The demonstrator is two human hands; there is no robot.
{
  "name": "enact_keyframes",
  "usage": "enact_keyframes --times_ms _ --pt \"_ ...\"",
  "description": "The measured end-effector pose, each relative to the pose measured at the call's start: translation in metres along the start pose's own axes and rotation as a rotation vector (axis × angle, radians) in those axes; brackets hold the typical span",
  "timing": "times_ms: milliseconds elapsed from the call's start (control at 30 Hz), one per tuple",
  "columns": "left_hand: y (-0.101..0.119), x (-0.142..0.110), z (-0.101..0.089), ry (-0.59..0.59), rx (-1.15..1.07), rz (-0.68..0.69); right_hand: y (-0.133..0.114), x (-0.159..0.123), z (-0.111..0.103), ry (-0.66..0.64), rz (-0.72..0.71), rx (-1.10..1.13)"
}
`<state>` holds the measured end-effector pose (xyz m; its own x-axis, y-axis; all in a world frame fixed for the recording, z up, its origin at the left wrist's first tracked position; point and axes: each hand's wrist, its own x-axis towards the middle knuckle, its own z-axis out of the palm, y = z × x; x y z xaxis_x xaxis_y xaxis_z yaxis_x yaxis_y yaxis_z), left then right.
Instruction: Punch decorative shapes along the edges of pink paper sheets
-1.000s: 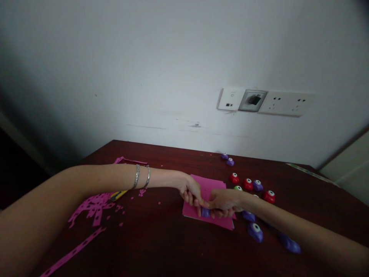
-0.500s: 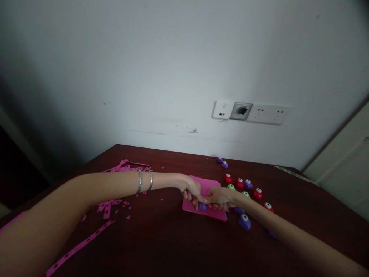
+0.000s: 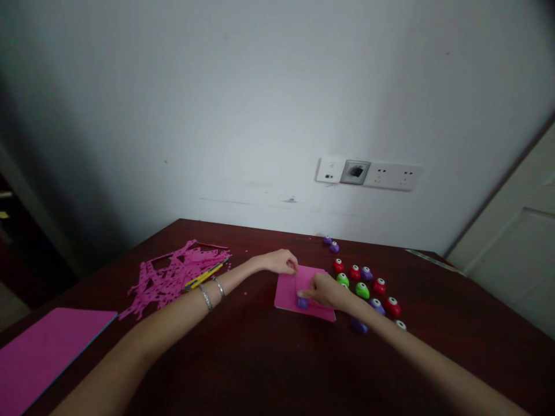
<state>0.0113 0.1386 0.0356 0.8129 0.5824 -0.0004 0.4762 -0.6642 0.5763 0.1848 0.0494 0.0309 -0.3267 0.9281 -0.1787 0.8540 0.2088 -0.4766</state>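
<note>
A purple craft punch (image 3: 302, 302) is in my right hand (image 3: 326, 290), thumb pressed along it, low over a stack of pink paper sheets (image 3: 286, 293). My left hand (image 3: 281, 262) is closed in a pinch at the stack's upper left corner. From its fingertips a narrow pink paper strip (image 3: 296, 283) seems to run down to the punch; its edges are hard to tell from the sheets beneath. Just right of my right hand stand several more punches, among them a green one (image 3: 362, 290), a red one (image 3: 392, 307) and a purple one (image 3: 366, 273).
A heap of punched pink strips (image 3: 173, 277) lies on the left of the dark red table (image 3: 251, 358), with a yellow cutter (image 3: 206, 274) on it. Larger pink sheets (image 3: 56, 346) lie at the near left. Two purple punches (image 3: 333, 247) stand by the wall with sockets (image 3: 392, 176).
My left hand has moved up and left, away from the punch and my right hand. The right hand keeps the purple punch over the sheets. The view has shifted, showing the cutter and larger sheets.
</note>
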Motion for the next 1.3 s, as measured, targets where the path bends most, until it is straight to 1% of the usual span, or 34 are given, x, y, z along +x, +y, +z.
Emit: enact_keyframes --times_ms 67,133,233,300,500,667,767,1033,1200,1300 --pt "-0.006 -0.003 0.013 0.061 -0.035 0.004 -0.003 -0.004 0.003 0.085 0.000 -0.056" --pt "-0.009 -0.006 0.026 0.082 -0.082 -0.007 -0.004 -0.007 0.007 0.155 0.005 -0.133" --pt "-0.011 -0.009 0.040 0.054 -0.111 -0.016 -0.004 -0.012 0.014 0.228 -0.005 -0.262" --pt "-0.011 -0.009 0.044 0.040 -0.106 -0.020 -0.004 -0.014 0.017 0.238 -0.006 -0.306" --pt "-0.011 -0.008 0.047 0.063 -0.077 -0.052 -0.008 -0.017 0.024 0.226 0.053 -0.335" --pt "-0.011 -0.008 0.049 0.089 -0.072 -0.034 -0.008 -0.016 0.035 0.247 0.102 -0.287" --pt "-0.010 -0.009 0.049 0.083 -0.072 -0.044 -0.007 -0.015 0.040 0.235 0.113 -0.261" --pt "-0.009 -0.009 0.050 0.096 -0.066 -0.076 -0.012 -0.018 0.040 0.208 0.114 -0.223" --pt "-0.006 -0.010 0.048 0.107 -0.078 -0.043 -0.021 -0.030 0.043 0.173 0.067 -0.212" --pt "-0.004 -0.010 0.046 0.108 -0.054 -0.063 -0.026 -0.040 0.033 0.165 -0.014 -0.175"
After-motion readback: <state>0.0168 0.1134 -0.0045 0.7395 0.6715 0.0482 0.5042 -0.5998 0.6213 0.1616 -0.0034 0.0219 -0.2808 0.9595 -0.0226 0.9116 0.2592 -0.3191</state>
